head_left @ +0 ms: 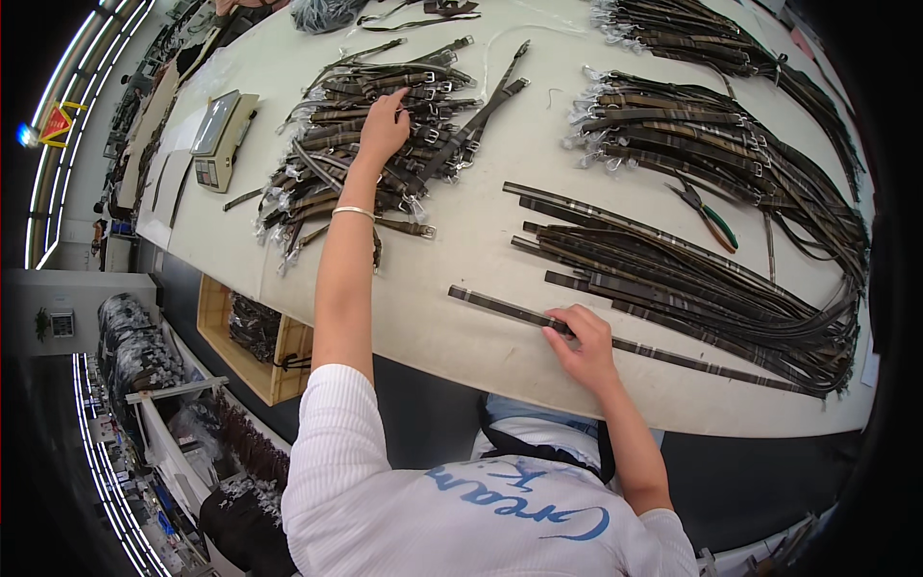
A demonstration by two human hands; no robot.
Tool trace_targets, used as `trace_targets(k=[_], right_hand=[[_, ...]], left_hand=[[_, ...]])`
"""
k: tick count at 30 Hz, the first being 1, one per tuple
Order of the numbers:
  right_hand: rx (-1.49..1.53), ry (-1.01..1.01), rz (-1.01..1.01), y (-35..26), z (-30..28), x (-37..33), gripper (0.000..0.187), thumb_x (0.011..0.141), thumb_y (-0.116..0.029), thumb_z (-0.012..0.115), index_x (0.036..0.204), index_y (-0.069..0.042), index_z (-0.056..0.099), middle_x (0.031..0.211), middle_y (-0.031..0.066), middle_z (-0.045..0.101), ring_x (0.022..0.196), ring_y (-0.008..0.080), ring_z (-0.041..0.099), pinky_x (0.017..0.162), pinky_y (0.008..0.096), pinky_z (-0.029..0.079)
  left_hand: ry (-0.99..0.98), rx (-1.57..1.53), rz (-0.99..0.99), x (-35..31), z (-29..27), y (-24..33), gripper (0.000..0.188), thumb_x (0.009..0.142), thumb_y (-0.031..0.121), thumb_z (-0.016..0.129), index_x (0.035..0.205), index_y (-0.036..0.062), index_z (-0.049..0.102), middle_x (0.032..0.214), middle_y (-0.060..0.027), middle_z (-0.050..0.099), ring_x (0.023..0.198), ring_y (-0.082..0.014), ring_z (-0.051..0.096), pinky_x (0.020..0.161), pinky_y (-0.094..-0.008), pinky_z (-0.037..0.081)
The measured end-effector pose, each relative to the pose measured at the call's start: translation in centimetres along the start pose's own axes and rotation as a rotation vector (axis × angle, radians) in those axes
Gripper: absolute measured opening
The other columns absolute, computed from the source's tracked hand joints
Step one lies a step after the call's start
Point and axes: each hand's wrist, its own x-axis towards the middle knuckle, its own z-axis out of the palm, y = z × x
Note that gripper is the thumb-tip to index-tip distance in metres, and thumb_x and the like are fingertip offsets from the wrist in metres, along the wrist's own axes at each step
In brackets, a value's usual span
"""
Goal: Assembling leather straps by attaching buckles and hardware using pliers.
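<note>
My left hand [385, 130] reaches over a heap of short buckled straps [336, 139]. Its fingertips touch or hover just above the buckle end of one dark strap, thumb and forefinger apart. Nearer the front edge of the table, my right hand [585, 344] pinches a long dark patterned strap [500, 307] between thumb and fingers. That strap lies flat on the tabletop, one end pointing left and the other running to the right. Just beyond it is a bundle of similar long straps [625, 255], curving together at the right. Many buckles in the heap carry clear plastic wrap.
Pliers [710, 219] with green and orange handles lie behind the long straps. A digital scale [219, 139] stands on the left. More buckled strap bundles [673, 120] lie at the far right of the table [461, 361]. A wooden crate [279, 361] sits below its left edge.
</note>
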Motion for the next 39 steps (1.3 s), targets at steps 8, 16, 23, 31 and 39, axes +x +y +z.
trace_targets(k=[8,16,23,31,39], right_hand=[[0.017,-0.002,0.009,0.0,0.1,0.0,0.018,0.075,-0.007,0.071,0.093,-0.004,0.066,0.076,0.0079,0.06,0.063,0.0198,0.059,0.054,0.0277,0.048],[-0.009,-0.005,0.014,0.0,0.0,0.0,0.018,0.076,-0.006,0.071,0.092,-0.004,0.066,0.076,0.0081,0.06,0.063,0.0201,0.059,0.054,0.0279,0.048],[0.0,-0.021,0.023,-0.1,-0.2,0.1,0.018,0.076,-0.006,0.071,0.092,-0.003,0.065,0.076,0.0083,0.06,0.063,0.0194,0.059,0.054,0.0266,0.047],[-0.02,-0.019,0.002,0.1,0.0,0.4,0.018,0.076,-0.007,0.07,0.093,-0.003,0.065,0.077,0.0085,0.061,0.065,0.0203,0.06,0.054,0.0274,0.049],[-0.01,-0.013,0.036,0.1,0.1,-0.2,0.017,0.077,-0.008,0.07,0.093,-0.004,0.066,0.077,0.0086,0.061,0.066,0.0204,0.061,0.054,0.0271,0.05]], left_hand=[[0.046,-0.08,-0.003,-1.5,-0.3,-1.1,0.016,0.08,0.012,0.057,0.084,0.0019,0.069,0.091,-0.0132,0.06,0.089,-0.0302,0.057,0.084,-0.0371,0.045],[0.0,0.106,-0.129,-0.6,-0.7,-1.0,0.018,0.079,0.019,0.069,0.083,0.001,0.069,0.089,-0.0123,0.064,0.082,-0.027,0.062,0.077,-0.0347,0.048],[-0.166,0.167,-0.108,1.9,1.1,0.6,0.031,0.074,0.009,0.071,0.104,0.0043,0.067,0.099,-0.0135,0.064,0.096,-0.0299,0.061,0.085,-0.0368,0.048],[-0.116,0.147,-0.065,2.1,0.7,-0.5,0.018,0.084,0.015,0.062,0.098,0.0054,0.069,0.096,-0.016,0.065,0.093,-0.033,0.062,0.081,-0.0384,0.048],[-0.342,-0.026,-0.321,3.0,-1.1,-0.9,0.022,0.087,0.019,0.063,0.1,0.0027,0.07,0.089,-0.0087,0.07,0.084,-0.0145,0.061,0.08,-0.0294,0.046]])
